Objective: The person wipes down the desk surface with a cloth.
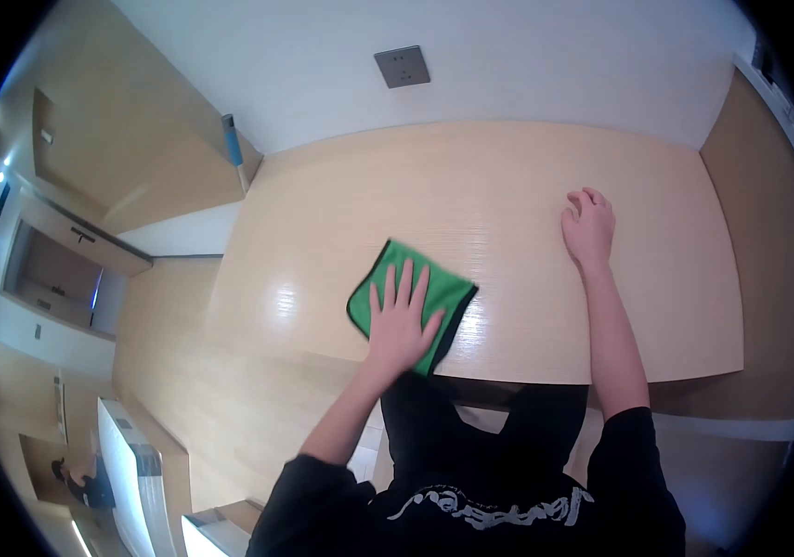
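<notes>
A green cloth with a dark edge (453,295) lies on the pale wooden tabletop (490,186), close to its front edge. My left hand (401,325) rests flat on this cloth, palm down with the fingers spread. Over on the right side of the tabletop is my right hand (590,227), its fingers curled loosely and a little apart. Nothing shows in it, and it is away from the cloth.
A grey wall socket (403,67) is on the wall behind the table. A blue-and-white object (233,144) stands at the back left corner. A wooden panel (754,223) borders the right side. Far left, another person (91,483) is beside a white-topped piece of furniture.
</notes>
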`<state>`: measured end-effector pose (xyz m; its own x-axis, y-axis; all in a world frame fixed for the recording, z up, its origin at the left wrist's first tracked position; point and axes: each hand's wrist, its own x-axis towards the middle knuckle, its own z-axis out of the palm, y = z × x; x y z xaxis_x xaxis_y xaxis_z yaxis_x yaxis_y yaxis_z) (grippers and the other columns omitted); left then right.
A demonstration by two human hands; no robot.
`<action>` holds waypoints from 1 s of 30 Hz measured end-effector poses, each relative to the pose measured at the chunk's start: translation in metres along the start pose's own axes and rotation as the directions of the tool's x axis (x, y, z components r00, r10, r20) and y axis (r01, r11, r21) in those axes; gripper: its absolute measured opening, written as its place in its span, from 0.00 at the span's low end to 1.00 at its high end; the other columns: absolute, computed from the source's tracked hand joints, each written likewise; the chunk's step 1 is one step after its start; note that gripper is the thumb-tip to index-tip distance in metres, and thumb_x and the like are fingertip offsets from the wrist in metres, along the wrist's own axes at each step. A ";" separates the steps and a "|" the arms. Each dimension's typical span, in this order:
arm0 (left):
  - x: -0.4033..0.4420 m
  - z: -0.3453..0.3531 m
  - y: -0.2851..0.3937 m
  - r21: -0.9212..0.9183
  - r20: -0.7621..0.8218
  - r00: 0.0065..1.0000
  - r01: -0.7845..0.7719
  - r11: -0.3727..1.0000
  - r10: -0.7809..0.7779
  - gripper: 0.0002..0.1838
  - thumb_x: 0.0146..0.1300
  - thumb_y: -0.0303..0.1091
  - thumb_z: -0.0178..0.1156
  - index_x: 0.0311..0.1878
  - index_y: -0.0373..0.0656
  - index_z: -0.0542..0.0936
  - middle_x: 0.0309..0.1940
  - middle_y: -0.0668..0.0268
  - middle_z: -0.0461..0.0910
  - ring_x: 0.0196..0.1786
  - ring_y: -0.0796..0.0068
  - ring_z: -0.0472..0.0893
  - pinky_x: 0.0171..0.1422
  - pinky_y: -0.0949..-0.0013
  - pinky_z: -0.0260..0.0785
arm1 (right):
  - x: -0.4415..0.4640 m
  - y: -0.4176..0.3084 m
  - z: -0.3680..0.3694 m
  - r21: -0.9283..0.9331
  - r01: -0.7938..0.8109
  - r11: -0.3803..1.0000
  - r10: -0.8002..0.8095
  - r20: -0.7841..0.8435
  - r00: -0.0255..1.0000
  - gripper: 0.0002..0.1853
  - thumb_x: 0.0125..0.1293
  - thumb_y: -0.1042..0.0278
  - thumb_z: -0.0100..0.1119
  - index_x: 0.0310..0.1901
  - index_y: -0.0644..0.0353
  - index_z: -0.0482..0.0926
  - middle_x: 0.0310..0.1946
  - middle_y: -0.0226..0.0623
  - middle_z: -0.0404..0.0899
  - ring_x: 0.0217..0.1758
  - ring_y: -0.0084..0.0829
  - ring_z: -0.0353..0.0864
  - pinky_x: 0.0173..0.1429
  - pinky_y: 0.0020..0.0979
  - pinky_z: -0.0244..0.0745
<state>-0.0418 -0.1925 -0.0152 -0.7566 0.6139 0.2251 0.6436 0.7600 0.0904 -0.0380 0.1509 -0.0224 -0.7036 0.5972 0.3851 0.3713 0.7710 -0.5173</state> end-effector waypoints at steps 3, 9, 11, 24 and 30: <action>-0.050 -0.022 0.011 -0.024 0.067 0.993 0.096 0.995 -0.094 0.39 0.67 0.50 0.55 0.76 0.45 0.57 0.77 0.52 0.50 0.79 0.46 0.48 0.77 0.37 0.39 | -0.001 -0.002 -0.001 0.007 -0.008 1.000 0.008 0.003 1.000 0.15 0.61 0.65 0.58 0.49 0.57 0.82 0.58 0.41 0.75 0.66 0.41 0.68 0.70 0.42 0.62; -0.067 -0.017 0.015 -0.237 -0.061 0.968 0.225 0.945 -0.245 0.42 0.67 0.53 0.55 0.75 0.34 0.55 0.76 0.46 0.50 0.79 0.46 0.49 0.77 0.37 0.40 | 0.000 0.003 0.001 0.019 0.000 1.000 -0.001 0.019 1.000 0.15 0.61 0.66 0.58 0.49 0.58 0.81 0.59 0.43 0.74 0.67 0.42 0.67 0.71 0.42 0.61; -0.055 -0.011 0.009 -0.098 0.017 0.977 0.214 0.972 -0.213 0.45 0.67 0.55 0.54 0.74 0.29 0.53 0.76 0.44 0.49 0.79 0.44 0.48 0.77 0.38 0.39 | -0.001 0.004 0.000 0.019 0.011 1.000 -0.012 0.013 1.000 0.15 0.61 0.66 0.58 0.49 0.58 0.81 0.59 0.43 0.74 0.67 0.42 0.67 0.71 0.42 0.61; 0.212 0.061 -0.057 0.036 -0.036 0.922 0.387 0.921 -0.386 0.50 0.68 0.66 0.43 0.73 0.25 0.53 0.75 0.38 0.49 0.78 0.40 0.45 0.78 0.39 0.37 | -0.005 -0.003 -0.010 0.000 -0.004 1.000 0.004 0.035 0.999 0.16 0.61 0.68 0.58 0.51 0.60 0.79 0.60 0.45 0.72 0.68 0.44 0.65 0.72 0.43 0.60; 0.310 0.078 -0.076 -0.001 -0.055 0.870 0.491 0.871 -0.490 0.50 0.67 0.65 0.42 0.73 0.23 0.52 0.75 0.37 0.48 0.78 0.39 0.44 0.78 0.39 0.33 | -0.007 -0.005 -0.006 -0.075 -0.012 0.997 0.013 0.008 1.000 0.20 0.61 0.67 0.59 0.55 0.60 0.76 0.61 0.44 0.69 0.68 0.44 0.65 0.72 0.44 0.59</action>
<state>-0.3338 -0.0434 -0.0280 -0.9673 0.1495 0.2047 0.1891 0.9633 0.1905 -0.0313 0.1446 -0.0179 -0.7035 0.6054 0.3724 0.4242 0.7780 -0.4635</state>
